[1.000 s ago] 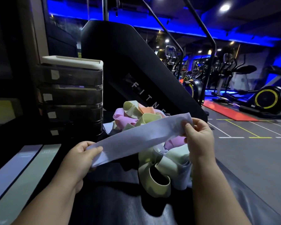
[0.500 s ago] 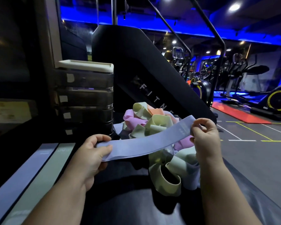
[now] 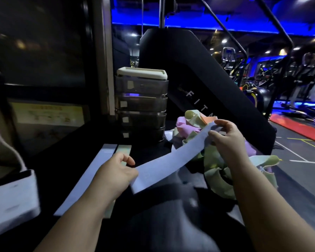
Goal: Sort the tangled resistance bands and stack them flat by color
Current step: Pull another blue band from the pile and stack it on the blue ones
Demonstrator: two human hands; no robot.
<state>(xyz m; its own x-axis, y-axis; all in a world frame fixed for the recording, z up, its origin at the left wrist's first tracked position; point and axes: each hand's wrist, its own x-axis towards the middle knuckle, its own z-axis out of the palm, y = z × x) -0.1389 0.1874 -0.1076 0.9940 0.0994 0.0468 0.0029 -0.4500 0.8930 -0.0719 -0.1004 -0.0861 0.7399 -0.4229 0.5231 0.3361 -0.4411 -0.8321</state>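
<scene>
A: Hands?
B: Left hand [image 3: 116, 171] pinches the lavender band's [image 3: 167, 164] near end, left of the tangled pile [image 3: 216, 166]. Right hand [image 3: 225, 137] pinches its far end, above the pile.
A: Beyond?
B: Drawer unit [image 3: 141, 104], behind-left of the pile.

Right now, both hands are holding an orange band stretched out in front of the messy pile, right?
Not quite. The head view shows that the band stretched between the left hand and the right hand is pale lilac, not orange. The rest is right: both hands hold it stretched out in front of the messy pile.
</scene>
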